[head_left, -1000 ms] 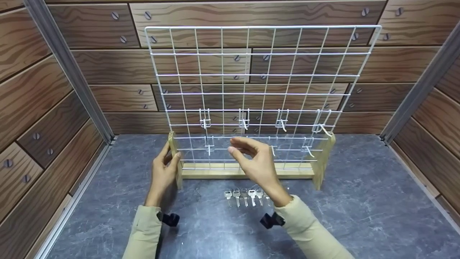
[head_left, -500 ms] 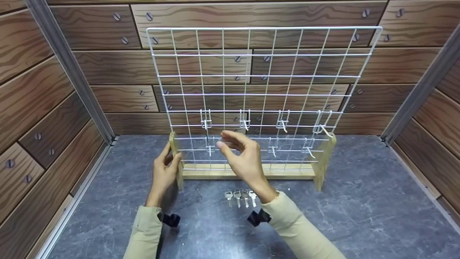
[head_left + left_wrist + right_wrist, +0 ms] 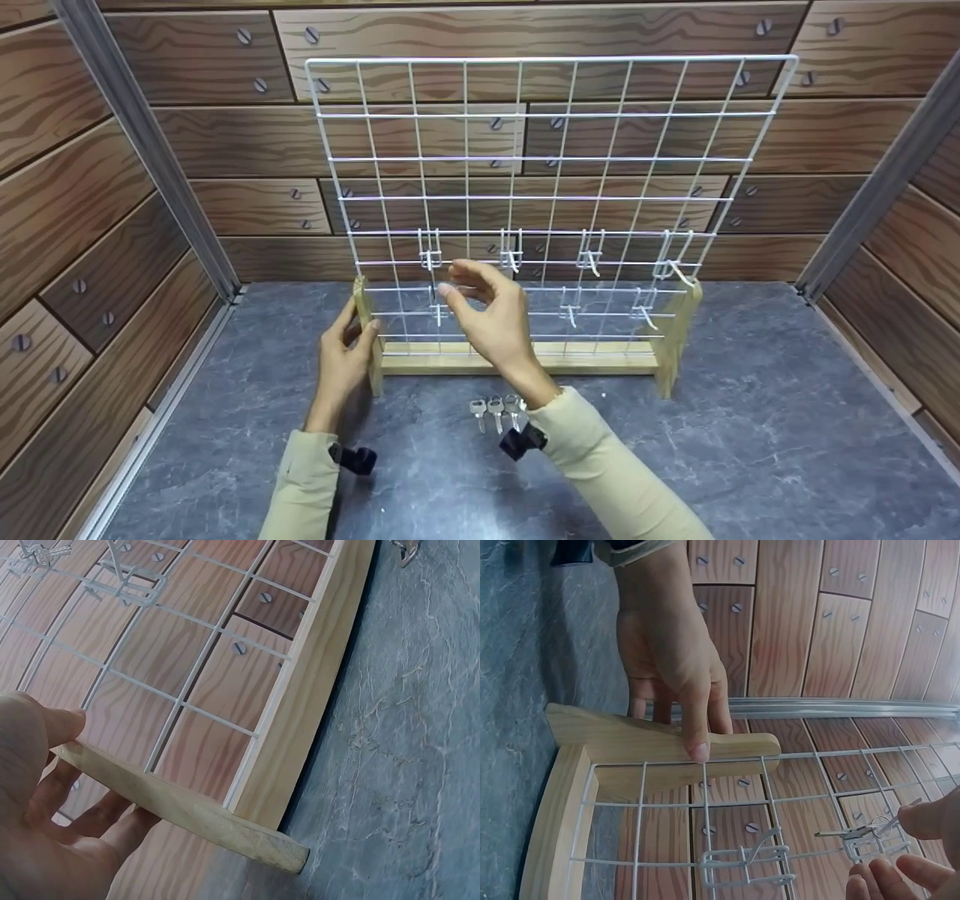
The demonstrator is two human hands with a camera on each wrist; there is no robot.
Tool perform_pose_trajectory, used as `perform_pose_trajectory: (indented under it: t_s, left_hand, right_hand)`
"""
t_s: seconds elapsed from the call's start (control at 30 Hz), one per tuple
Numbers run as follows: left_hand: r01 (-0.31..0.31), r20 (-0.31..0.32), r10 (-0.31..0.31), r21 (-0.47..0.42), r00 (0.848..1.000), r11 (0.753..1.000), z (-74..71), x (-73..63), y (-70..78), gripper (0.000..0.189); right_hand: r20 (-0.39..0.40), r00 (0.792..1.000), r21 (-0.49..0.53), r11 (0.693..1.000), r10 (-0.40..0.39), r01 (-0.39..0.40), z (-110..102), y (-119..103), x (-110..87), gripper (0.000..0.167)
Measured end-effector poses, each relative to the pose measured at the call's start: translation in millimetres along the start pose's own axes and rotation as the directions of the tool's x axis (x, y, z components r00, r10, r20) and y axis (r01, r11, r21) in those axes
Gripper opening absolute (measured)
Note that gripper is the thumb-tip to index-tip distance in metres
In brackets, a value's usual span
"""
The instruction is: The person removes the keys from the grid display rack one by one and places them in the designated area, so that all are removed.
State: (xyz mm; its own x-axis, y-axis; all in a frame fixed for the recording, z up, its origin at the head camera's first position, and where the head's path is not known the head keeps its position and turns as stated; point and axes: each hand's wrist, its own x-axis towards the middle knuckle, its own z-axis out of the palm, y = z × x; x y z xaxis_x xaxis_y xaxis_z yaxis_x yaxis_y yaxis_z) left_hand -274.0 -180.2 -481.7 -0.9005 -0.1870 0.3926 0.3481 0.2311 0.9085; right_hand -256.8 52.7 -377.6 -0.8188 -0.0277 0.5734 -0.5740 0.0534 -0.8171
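Observation:
My left hand [image 3: 345, 360] grips the wooden left upright [image 3: 150, 795] of a stand, thumb on one face and fingers on the other. In the head view my right hand [image 3: 491, 311] is in front of the white wire grid [image 3: 487, 159]. In the right wrist view, the fingers of that hand hold a small silver key [image 3: 855, 831] by its ring [image 3: 883, 826], close to a wire hook [image 3: 870, 847] on the grid. Another hook [image 3: 746, 862] hangs lower. Several keys [image 3: 495, 409] lie in a row on the table, partly hidden by my right wrist.
More white hooks [image 3: 591, 261] hang in two rows on the grid. A wooden base bar [image 3: 600, 364] joins the left upright to the right upright [image 3: 675, 337]. Wood-patterned walls [image 3: 225, 135] surround the grey marbled tabletop [image 3: 765, 405].
My right hand has moved left and up across the grid, towards the upper left hook. The left hand stays on the upright.

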Motion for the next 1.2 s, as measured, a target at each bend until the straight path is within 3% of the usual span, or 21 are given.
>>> perform_pose_trajectory:
  t_s: [0.63, 1.2]
  left_hand:
    - [0.021, -0.001, -0.021, 0.005, 1.000, 1.000, -1.3, 1.9, 0.4, 0.061]
    - [-0.001, -0.006, 0.001, -0.003, 1.000, 1.000, 0.0, 1.2, -0.6, 0.059]
  right_hand:
    - [-0.052, 0.997, -0.124, 0.991, -0.054, 0.047, 25, 1, 19.1, 0.027]
    - [-0.105, 0.985, -0.212, 0.971, -0.137, 0.113, 33, 4, 23.6, 0.012]
